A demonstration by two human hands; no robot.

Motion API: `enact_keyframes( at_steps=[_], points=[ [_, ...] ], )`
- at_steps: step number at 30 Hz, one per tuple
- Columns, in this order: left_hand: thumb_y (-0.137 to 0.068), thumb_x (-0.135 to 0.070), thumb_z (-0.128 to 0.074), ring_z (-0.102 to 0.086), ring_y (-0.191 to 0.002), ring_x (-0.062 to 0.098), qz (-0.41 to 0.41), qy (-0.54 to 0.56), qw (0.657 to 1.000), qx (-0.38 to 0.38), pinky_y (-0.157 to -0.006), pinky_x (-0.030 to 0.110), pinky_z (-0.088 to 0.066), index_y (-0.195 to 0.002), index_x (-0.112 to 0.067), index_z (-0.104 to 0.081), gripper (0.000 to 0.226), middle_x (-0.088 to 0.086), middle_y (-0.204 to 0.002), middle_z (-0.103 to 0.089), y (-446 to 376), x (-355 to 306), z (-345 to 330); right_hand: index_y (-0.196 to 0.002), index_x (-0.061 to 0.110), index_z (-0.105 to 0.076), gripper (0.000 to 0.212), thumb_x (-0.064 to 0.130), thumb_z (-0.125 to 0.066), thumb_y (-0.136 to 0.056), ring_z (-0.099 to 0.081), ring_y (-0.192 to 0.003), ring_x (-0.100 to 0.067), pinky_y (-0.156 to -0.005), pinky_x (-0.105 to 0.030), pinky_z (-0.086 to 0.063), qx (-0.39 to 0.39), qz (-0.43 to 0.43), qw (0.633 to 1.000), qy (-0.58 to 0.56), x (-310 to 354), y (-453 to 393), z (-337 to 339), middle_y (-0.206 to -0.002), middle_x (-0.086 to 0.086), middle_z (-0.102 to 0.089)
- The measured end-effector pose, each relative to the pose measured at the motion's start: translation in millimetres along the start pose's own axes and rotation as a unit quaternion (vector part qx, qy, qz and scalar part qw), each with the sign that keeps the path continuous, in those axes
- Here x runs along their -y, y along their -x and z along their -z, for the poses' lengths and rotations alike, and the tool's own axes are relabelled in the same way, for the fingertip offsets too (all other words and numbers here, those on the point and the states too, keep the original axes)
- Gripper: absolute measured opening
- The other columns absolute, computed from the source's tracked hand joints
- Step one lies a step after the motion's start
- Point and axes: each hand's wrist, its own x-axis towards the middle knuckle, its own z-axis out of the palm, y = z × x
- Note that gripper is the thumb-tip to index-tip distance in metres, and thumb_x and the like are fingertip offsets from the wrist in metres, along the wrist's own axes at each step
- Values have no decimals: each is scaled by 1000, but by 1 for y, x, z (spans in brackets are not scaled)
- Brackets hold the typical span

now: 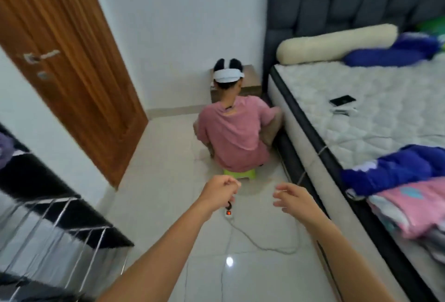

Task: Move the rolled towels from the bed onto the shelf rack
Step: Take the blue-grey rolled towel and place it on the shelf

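Beside the bed [356,118], the left hand [220,189] is loosely closed and empty, the right hand [292,199] spread; its pink folded cloth [409,208] looks soft and light, best gripped around the middle.

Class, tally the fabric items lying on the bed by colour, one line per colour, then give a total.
Blue bundles: 2, one near the headboard, one near the foot
Cream bolster: 1
Pink folded pile: 1
Total: 4
A green patch at the far edge is too cut off to count.
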Motion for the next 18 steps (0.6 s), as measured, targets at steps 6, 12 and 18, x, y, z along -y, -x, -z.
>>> enact_keyframes(
  at_steps=[6, 12, 18],
  points=[
    [-94, -21, -56, -54, -55, 9, -10, -106, 973, 204, -51, 20, -37, -75, -21, -54, 18, -3, -74, -56, -41, -68, -189, -91, 16, -62, 6, 11, -59, -90, -65, -68, -18, -53, -21, -42, -189, -74, 974, -101, -89, 40, 166, -87, -7, -67],
    [-95, -24, -53, -57, -62, 12, -14, -138, 941, 310, -55, 23, -43, -82, -17, -56, 14, 1, -80, -59, -59, -127, -355, -76, 17, -63, 8, 16, -62, -84, -60, -69, -22, -62, -30, -43, -306, -126, 937, -113, -164, 66, 303, -74, -4, -67],
    [-92, -31, -56, -59, -89, 21, 37, -192, 904, 379, -70, 31, -49, -104, -12, -56, 22, 6, -98, -58, -59, -125, -475, -94, 9, -66, 14, 18, -63, -83, -58, -65, -17, -68, -31, -44, -389, -212, 890, -112, -228, 88, 373, -67, 1, -65]
  ],
)
